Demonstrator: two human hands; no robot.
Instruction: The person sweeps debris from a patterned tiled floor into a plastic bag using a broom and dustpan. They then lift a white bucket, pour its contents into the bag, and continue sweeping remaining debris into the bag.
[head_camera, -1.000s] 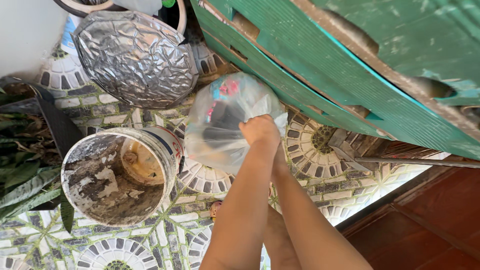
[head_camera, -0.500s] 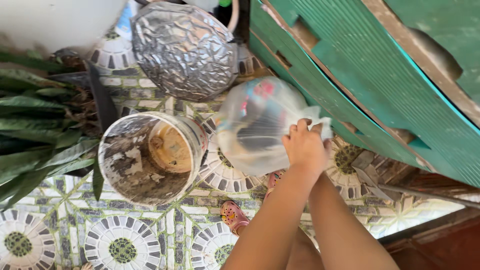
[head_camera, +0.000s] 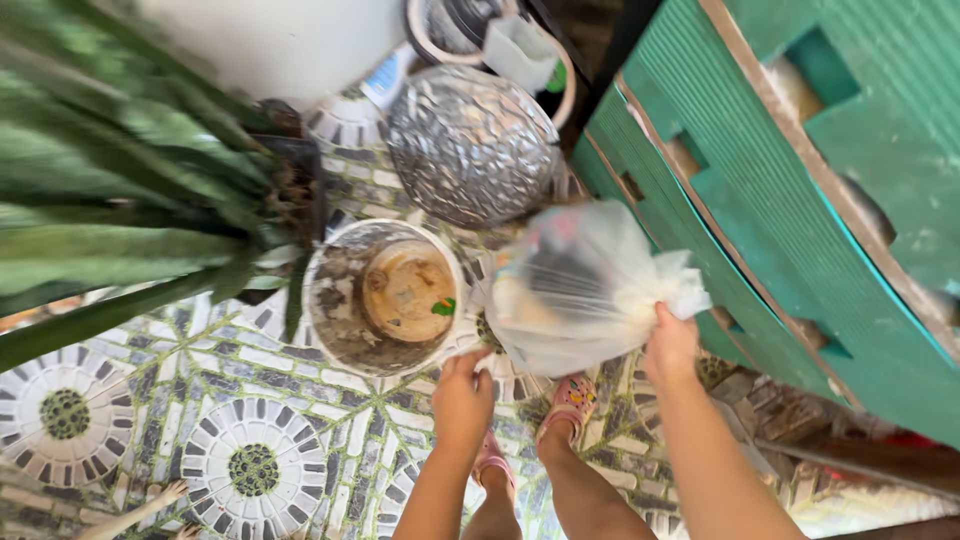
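Note:
My right hand (head_camera: 670, 345) is shut on the gathered neck of a translucent plastic bag (head_camera: 575, 290) that holds dark and coloured items. The bag hangs just right of a dirty white bucket (head_camera: 345, 320), whose inside is caked with dried residue. My left hand (head_camera: 462, 395) is under the bag's lower left edge, next to the bucket's rim, with its fingers curled. I cannot tell whether it grips anything. My feet in pink clogs (head_camera: 570, 395) stand on the tiles below the bag.
A crumpled foil-covered round lid (head_camera: 470, 145) lies behind the bucket. A green slatted wooden panel (head_camera: 800, 200) leans at the right. Long green plant leaves (head_camera: 110, 220) fill the left. The floor (head_camera: 250, 400) is patterned tile.
The view has swung right, bringing the plant in. My left hand has let go of the bag's neck and dropped below the bag. The right hand now holds the neck.

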